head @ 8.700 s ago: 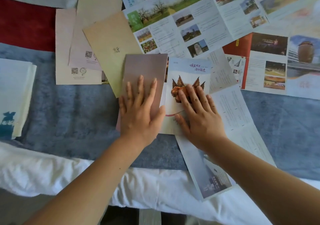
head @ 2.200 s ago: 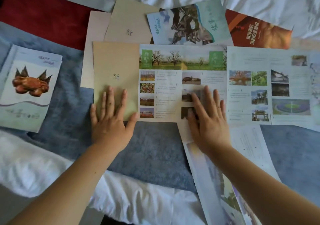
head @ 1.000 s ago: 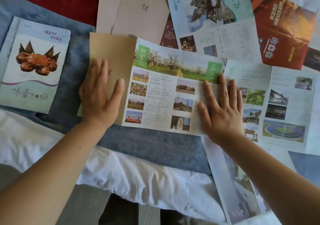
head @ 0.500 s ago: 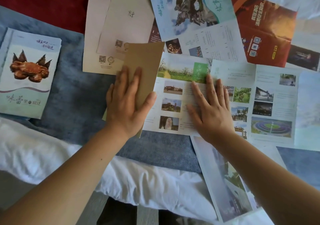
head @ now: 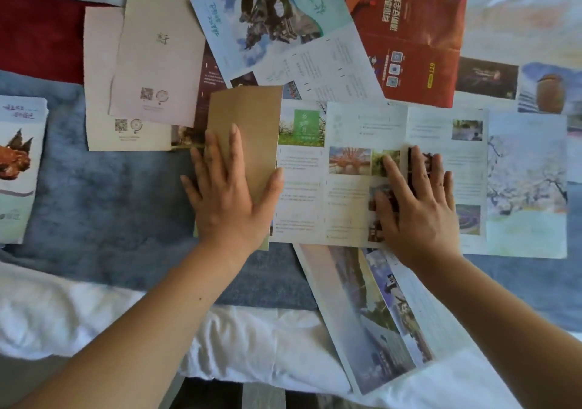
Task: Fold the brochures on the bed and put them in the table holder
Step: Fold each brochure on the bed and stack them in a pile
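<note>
A: Brochure [head: 393,172], location?
B: Lying on the blue blanket [head: 104,194], brown panel [head: 252,131] folding over its left edge.
A: Hands?
B: Left hand [head: 230,201] pressing that panel, fingers spread flat, gripping nothing; right hand [head: 415,204] flattening the middle likewise.
A: Free room?
B: Bare blanket lying open leftward, short of the crab booklet [head: 19,169].

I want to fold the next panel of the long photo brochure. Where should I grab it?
Take its free right edge, the blossom panel, coming from the right. That end lies flat and uncovered, while the left hand pins the folded tan panel and the right hand presses the middle.
</note>
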Demonstrator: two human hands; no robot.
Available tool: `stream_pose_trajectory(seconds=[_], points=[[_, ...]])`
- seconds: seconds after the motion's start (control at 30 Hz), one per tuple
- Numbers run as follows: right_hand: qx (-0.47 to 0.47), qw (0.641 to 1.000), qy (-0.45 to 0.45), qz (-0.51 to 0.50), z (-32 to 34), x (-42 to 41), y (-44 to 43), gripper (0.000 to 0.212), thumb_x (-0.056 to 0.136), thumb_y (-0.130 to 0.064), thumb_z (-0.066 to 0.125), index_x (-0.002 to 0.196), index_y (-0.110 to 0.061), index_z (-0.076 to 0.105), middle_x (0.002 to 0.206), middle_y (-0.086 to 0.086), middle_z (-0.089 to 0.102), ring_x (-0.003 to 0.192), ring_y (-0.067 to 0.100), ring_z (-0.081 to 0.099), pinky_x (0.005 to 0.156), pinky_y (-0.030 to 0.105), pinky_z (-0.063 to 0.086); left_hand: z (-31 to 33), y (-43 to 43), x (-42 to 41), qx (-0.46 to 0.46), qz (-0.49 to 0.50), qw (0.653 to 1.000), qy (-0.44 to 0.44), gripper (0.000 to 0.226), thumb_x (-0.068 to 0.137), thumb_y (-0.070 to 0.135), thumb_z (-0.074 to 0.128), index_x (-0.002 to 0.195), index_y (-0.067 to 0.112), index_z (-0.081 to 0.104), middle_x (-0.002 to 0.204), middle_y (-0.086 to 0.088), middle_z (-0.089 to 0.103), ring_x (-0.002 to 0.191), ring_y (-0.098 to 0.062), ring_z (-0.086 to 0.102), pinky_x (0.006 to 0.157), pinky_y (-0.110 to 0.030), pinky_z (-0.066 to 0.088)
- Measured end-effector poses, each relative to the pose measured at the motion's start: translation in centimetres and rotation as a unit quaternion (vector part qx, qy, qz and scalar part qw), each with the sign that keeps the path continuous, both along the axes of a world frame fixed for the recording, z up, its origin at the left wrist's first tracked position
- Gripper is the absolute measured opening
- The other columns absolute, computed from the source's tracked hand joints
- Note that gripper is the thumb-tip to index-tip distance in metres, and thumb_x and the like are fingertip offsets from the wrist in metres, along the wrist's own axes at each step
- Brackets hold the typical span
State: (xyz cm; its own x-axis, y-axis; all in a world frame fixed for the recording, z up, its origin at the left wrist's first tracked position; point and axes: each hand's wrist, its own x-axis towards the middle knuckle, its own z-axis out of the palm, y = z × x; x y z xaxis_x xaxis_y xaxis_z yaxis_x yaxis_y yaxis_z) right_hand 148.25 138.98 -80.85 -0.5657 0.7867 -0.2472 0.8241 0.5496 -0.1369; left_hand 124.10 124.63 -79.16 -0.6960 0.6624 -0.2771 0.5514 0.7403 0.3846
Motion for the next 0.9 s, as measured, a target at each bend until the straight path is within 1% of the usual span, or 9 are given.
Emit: stream_pose_trajectory(seconds=[0.07, 0.17, 0.23, 0.33, 0.5, 0.57, 0.7, 0.8, 0.9], points=[[-0.013, 1.0, 0.002, -0.001, -0.1, 0.6, -0.1, 0.063, 0.105, -0.057, 0.023, 0.164, -0.035, 0.014, 0.172, 0.008, -0.002, 0.157, 0.035, -0.011, 0.128, 0.051, 0.0, -0.3, 1.0, 1.2, -0.029, -0.009, 1.0, 0.008, 0.099, 0.086, 0.085, 0.023, 0.163, 0.032, -0.008, 0.172, -0.011, -0.009, 0.156, -0.043, -0.002, 0.121, -0.069, 0.002], [-0.026, 1.0, 0.0, -0.009, -0.2, 0.3, -0.1, 0.064, 0.105, -0.056, 0.021, 0.164, -0.035, 0.009, 0.172, 0.007, -0.007, 0.156, 0.035, -0.016, 0.128, 0.05, -0.003, -0.7, 2.3, 2.6, -0.069, -0.016, 0.997, 0.031, 0.106, 0.082, 0.089, 0.025, 0.163, 0.03, -0.011, 0.17, -0.014, -0.015, 0.155, -0.048, -0.003, 0.119, -0.071, 0.003], [-0.03, 1.0, 0.003, -0.011, -0.3, 0.1, -0.1, 0.064, 0.105, -0.056, 0.02, 0.164, -0.035, 0.007, 0.171, 0.006, -0.009, 0.156, 0.035, -0.017, 0.128, 0.05, -0.005, -0.9, 3.0, 3.4, -0.085, -0.04, 0.994, 0.048, 0.105, 0.083, 0.09, 0.027, 0.162, 0.032, -0.014, 0.169, -0.014, -0.021, 0.155, -0.046, -0.008, 0.118, -0.072, 0.0], [-0.028, 0.999, 0.019, -0.013, -0.4, -0.1, -0.2, 0.063, 0.106, -0.055, 0.022, 0.164, -0.034, 0.01, 0.172, 0.006, -0.007, 0.156, 0.036, -0.014, 0.128, 0.05, -0.004, -1.4, 3.7, 4.4, -0.102, -0.074, 0.99, 0.056, 0.105, 0.084, 0.091, 0.025, 0.161, 0.033, -0.016, 0.168, -0.013, -0.025, 0.155, -0.042, -0.017, 0.118, -0.07, -0.006], [-0.029, 0.999, 0.032, -0.012, -0.4, -0.2, -0.5, 0.063, 0.106, -0.053, 0.024, 0.164, -0.033, 0.013, 0.172, 0.007, -0.004, 0.157, 0.036, -0.013, 0.128, 0.049, -0.004, -2.9, 3.4, 4.6, -0.128, -0.095, 0.983, 0.09, 0.105, 0.083, 0.091, 0.013, 0.161, 0.028, -0.018, 0.168, -0.019, -0.023, 0.154, -0.045, -0.017, 0.12, -0.068, -0.006], [-0.031, 0.999, 0.035, -0.011, -0.6, -0.6, -0.7, 0.063, 0.105, -0.053, 0.026, 0.164, -0.033, 0.014, 0.172, 0.008, -0.003, 0.157, 0.036, -0.012, 0.128, 0.049, -0.004, -3.2, 2.9, 4.1, -0.124, -0.096, 0.983, 0.099, 0.104, 0.084, 0.09, 0.013, 0.162, 0.027, -0.016, 0.168, -0.019, -0.02, 0.154, -0.046, -0.015, 0.121, -0.067, -0.005], [-0.041, 0.998, 0.054, 0.009, -0.8, -2.2, -1.8, 0.063, 0.106, -0.051, 0.029, 0.164, -0.031, 0.016, 0.172, 0.01, -0.001, 0.158, 0.031, -0.012, 0.128, 0.048, -0.001, -3.4, 1.8, 2.1, -0.126, -0.099, 0.981, 0.111, 0.102, 0.085, 0.088, 0.014, 0.162, 0.027, -0.015, 0.169, -0.019, -0.019, 0.155, -0.045, -0.014, 0.123, -0.063, -0.006], [-0.046, 0.996, 0.061, 0.038, -0.8, -3.8, -2.8, 0.061, 0.108, -0.05, 0.03, 0.164, -0.033, 0.015, 0.172, 0.008, -0.001, 0.158, 0.027, -0.011, 0.129, 0.046, -0.001, -3.6, 0.2, -0.7, -0.127, -0.092, 0.98, 0.126, 0.099, 0.087, 0.086, 0.012, 0.162, 0.029, -0.017, 0.169, -0.017, -0.02, 0.155, -0.042, -0.015, 0.125, -0.058, -0.005], [-0.038, 0.994, 0.051, 0.086, -0.7, -5.6, -4.0, 0.059, 0.109, -0.05, 0.03, 0.164, -0.035, 0.013, 0.172, 0.006, 0.0, 0.159, 0.024, -0.006, 0.129, 0.046, 0.003, -3.7, -2.3, -3.8, -0.14, -0.085, 0.977, 0.133, 0.093, 0.087, 0.085, 0.009, 0.161, 0.035, -0.018, 0.169, -0.013, -0.021, 0.156, -0.04, -0.016, 0.126, -0.054, -0.006]])
